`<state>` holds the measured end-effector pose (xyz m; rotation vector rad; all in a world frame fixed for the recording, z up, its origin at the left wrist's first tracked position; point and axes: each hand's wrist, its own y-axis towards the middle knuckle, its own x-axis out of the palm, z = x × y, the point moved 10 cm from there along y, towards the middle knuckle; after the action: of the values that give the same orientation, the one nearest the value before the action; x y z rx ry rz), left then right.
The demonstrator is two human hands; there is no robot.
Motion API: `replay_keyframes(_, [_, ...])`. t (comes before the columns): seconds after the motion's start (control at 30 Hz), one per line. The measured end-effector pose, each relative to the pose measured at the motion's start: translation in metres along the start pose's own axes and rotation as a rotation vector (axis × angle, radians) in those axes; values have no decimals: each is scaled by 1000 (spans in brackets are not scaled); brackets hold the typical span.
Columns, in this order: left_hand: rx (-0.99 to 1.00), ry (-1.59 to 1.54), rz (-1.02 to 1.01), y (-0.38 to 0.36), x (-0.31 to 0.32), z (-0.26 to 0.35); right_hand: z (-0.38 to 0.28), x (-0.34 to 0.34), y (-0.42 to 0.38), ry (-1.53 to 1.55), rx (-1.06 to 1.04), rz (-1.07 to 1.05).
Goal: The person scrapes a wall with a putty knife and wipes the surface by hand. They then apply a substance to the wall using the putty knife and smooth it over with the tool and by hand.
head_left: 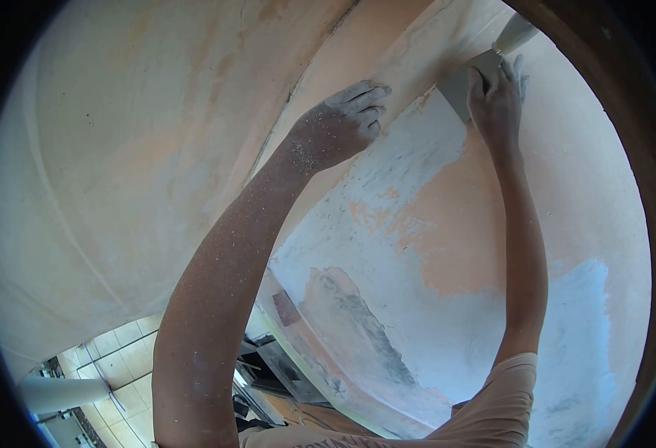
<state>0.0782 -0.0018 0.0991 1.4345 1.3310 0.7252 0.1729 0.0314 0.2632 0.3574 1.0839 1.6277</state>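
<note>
Up at the top right, my right hand (498, 104) is closed on a wide putty knife, its thumb against the flat grey blade (456, 91). The blade lies at or close to the wall, near a corner between two surfaces; its handle is mostly hidden. My left hand (346, 118), with white dust on its fingers, rests at or near the wall edge to the left. Its fingers are bent and partly apart, and no tool shows in it. Below both hands, the wall (455, 231) carries pale filler patches over a peach-coloured base.
A grey tapered object (514, 33) shows beyond my right hand. A large stained pale surface (141, 164) spans the left, with a dark crack along its edge. Far below are floor tiles (122, 362), a white cylinder (66, 393) and dark equipment (279, 369). A dark rim borders the right.
</note>
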Motion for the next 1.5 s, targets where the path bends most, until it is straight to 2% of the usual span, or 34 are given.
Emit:
replay_keyframes(0.03, [6, 14, 22, 0, -1, 0, -11, 9, -5, -143, -95, -78])
replay_keyframes(0.13, [-11, 17, 36, 0, -2, -4, 8, -15, 16, -190, -21, 28])
replay_keyframes(0.17, [-29, 6, 38, 0, -1, -4, 15, -14, 15, -174, 65, 15])
replay_keyframes(0.27, [7, 33, 28, 0, -2, -1, -13, -8, 0, -182, -110, -50])
replay_keyframes(0.3, [9, 43, 13, 0, -1, -2, -4, -20, 5, -155, -74, 22])
replay_keyframes(0.4, [8, 39, -10, 0, 2, 1, 10, -18, -1, -90, 5, 27])
replay_keyframes(0.53, [14, 50, -16, 0, 2, -3, 18, -25, 8, -163, 3, 73])
replay_keyframes(0.57, [5, 48, -22, 0, 3, -1, 35, -10, 8, -108, 185, -153])
replay_keyframes(0.67, [12, 52, 21, 1, -2, 1, -13, -13, -2, -176, -120, -6])
replay_keyframes(0.7, [13, 50, 17, 0, -1, -1, 1, -20, 3, -129, -79, 66])
replay_keyframes(0.8, [12, 40, 9, -1, 2, -1, 8, -16, 1, -121, -6, 45])
replay_keyframes(0.83, [20, 51, 9, 0, 2, -1, -3, -13, 0, -122, -86, 22])
replay_keyframes(0.93, [22, 51, -19, -1, 4, -1, 35, -20, 11, -155, 29, 113])
replay_keyframes(1.0, [10, 45, -6, 0, 4, -1, 32, -9, 11, -78, 87, -102])
replay_keyframes(1.07, [6, 41, 29, 0, -1, -1, 0, -21, 10, -106, -97, 69])
replay_keyframes(1.1, [10, 40, 10, -1, 0, 0, 26, -16, 16, -86, 42, -12])
replay_keyframes(1.23, [8, 56, 19, 0, 0, -1, -7, -12, 5, -117, -146, 3])
replay_keyframes(1.33, [16, 44, 0, -2, 2, 1, 39, -6, 14, -50, 182, -174])
replay_keyframes(1.43, [17, 53, 3, 1, 0, -2, -13, -23, 9, -155, -188, 73])
replay_keyframes(1.5, [23, 46, 8, -1, 0, 1, 21, -18, 17, -144, 6, 9])
